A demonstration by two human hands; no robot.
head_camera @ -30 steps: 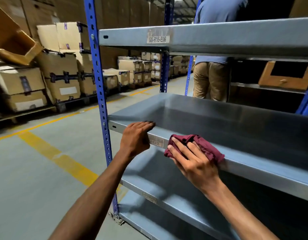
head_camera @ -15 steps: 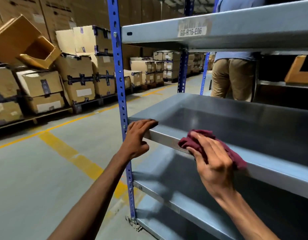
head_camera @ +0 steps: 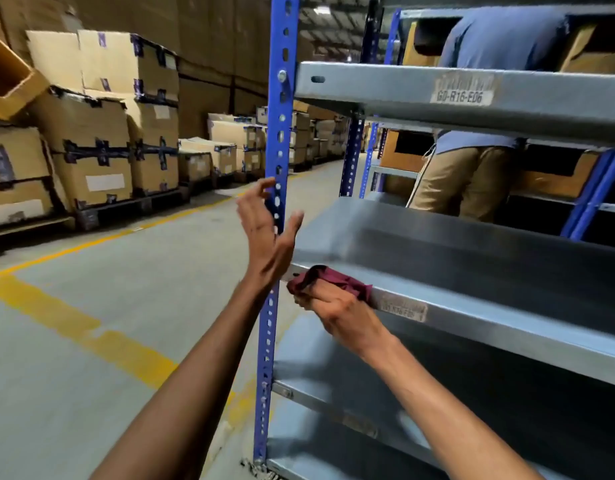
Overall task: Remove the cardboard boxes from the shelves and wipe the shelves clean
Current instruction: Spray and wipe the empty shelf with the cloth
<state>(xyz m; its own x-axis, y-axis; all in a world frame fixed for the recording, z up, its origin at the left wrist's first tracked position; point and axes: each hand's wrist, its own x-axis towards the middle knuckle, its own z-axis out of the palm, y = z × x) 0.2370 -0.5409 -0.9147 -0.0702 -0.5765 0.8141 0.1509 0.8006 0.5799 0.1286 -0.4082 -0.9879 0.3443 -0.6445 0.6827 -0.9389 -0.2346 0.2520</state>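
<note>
1. Right hand [head_camera: 337,308], centre of the frame: our fingers are curled over a maroon cloth [head_camera: 328,279], pressing it against the front lip of the middle shelf [head_camera: 472,271] at its left end, just beside the blue upright [head_camera: 277,188].

2. Left hand [head_camera: 269,233], centre, slightly above the cloth: fingers spread and loose, thumb apart, holding nothing. It hangs in the air in front of the upright; we cannot tell whether it touches the post.

3. Shelves, right half of the frame: the middle shelf and the lower shelf [head_camera: 333,358] show bare metal, with no boxes on the parts we can see. The upper shelf [head_camera: 385,88] carries a label [head_camera: 461,93]; its top is hidden from us.

4. Cardboard boxes [head_camera: 101,133], left of the frame: stacked on pallets across the aisle, well apart from the rack. Open boxes sit in the rack behind, upper right, by a second person [head_camera: 489,98].

5. Risks, as we judge them:
   a. The cloth is at the corner, so a further stroke left could drive our knuckles into the upright or its bolt.
   b. The free hand steadies nothing; a hard push could tip our balance.
   c. The cloth is bunched and could snag on the small label [head_camera: 404,310] on the lip or peel it.
   d. The rear of the shelf may go unwiped.
</note>
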